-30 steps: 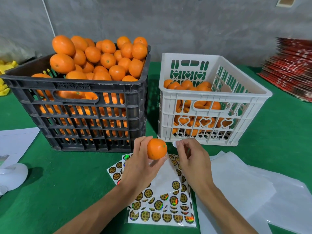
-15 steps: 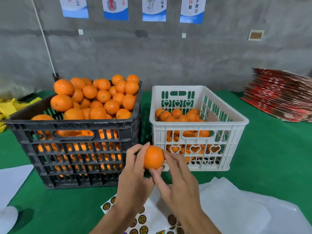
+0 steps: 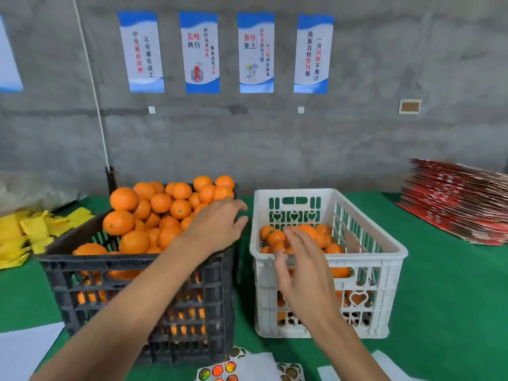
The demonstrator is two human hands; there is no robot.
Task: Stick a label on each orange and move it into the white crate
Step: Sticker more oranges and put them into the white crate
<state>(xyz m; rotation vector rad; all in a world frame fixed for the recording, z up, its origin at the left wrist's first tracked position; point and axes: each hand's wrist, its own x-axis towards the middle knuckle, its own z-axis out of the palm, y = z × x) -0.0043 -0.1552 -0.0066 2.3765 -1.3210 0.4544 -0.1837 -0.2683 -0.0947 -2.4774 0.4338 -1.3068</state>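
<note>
Since half a second ago both hands have let go of the orange held between them and have parted: the left hand [image 3: 217, 226] has gone up to the heap of fruit, the right hand [image 3: 298, 270] to the white crate, and the view has lifted. Nearest, at the bottom edge, lies the sheet of round shiny labels [image 3: 220, 371] on the green desk [image 3: 450, 298]. Further on, the right hand hovers at the near rim of the white plastic slotted crate [image 3: 330, 270], fingers spread and relaxed, holding nothing; I judge that the labelled orange now lies among the oranges in the crate [image 3: 316, 235], just beyond its fingertips. The left hand rests over the right corner of the black plastic slotted crate [image 3: 137, 287], fingers loosely bent, gripping nothing as far as I can see. The pile of unlabelled oranges [image 3: 165, 207] lies to its left and behind, touching it, so this hand is the nearer one for the next pick.
</note>
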